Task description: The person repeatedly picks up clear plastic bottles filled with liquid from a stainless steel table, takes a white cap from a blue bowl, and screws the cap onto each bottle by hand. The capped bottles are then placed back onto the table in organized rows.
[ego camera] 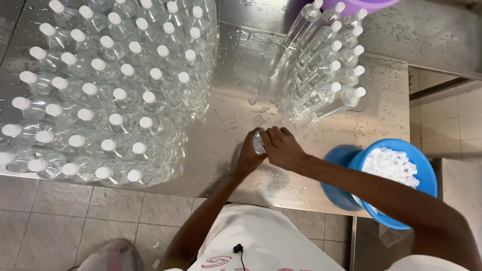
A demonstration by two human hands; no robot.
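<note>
Far left of the hands, a big block of capped clear bottles (108,90) stands on the wet steel tabletop (226,100). The left hand (249,153) wraps a clear bottle (258,144); the right hand (283,148) closes its fingers over the bottle's top. Beyond them stands a smaller bottle group (329,70). Right of the hands sits a blue bowl (422,168) of white caps (391,165).

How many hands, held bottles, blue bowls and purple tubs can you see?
Hands: 2 (left hand, right hand)
Held bottle: 1
Blue bowls: 2, one with white caps, the other behind it
Purple tub: 1
Total: 6
</note>
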